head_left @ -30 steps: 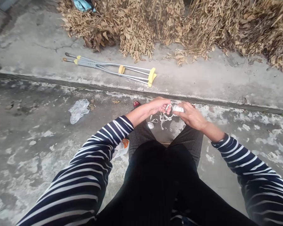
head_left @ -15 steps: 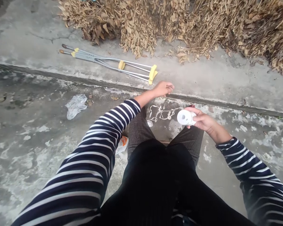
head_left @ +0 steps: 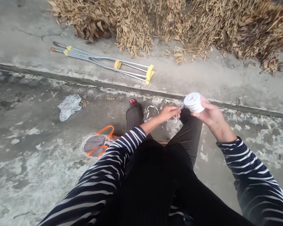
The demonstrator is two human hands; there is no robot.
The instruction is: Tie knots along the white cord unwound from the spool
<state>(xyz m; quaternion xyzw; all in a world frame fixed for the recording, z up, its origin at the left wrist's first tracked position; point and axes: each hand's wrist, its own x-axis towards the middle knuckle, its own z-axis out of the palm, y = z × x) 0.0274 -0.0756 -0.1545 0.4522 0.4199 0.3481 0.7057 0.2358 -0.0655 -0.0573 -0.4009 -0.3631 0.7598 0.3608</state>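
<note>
A white spool [head_left: 193, 103], wound with several bands of ribbon or tape, is in my right hand [head_left: 211, 115], its hollow end tilted up to the left. From the spool a thin white strip [head_left: 152, 108] runs to my left hand [head_left: 170, 113], which has its fingers pinched on it close to the spool. Loose loops of the same strip hang or lie between my legs, behind and left of the left hand. Their lower part is hidden by my left forearm.
Crutches [head_left: 101, 60] with yellow pads lie on the raised concrete ledge, below dry leaves [head_left: 136, 28]. A crumpled clear plastic bag [head_left: 69, 107] lies on the ground at left. Beside my left leg is a bag with orange handles [head_left: 91, 145].
My left hand has come down from near the ledge and closed on the strip by the spool. The right hand has raised the spool slightly. The orange-handled bag shows more.
</note>
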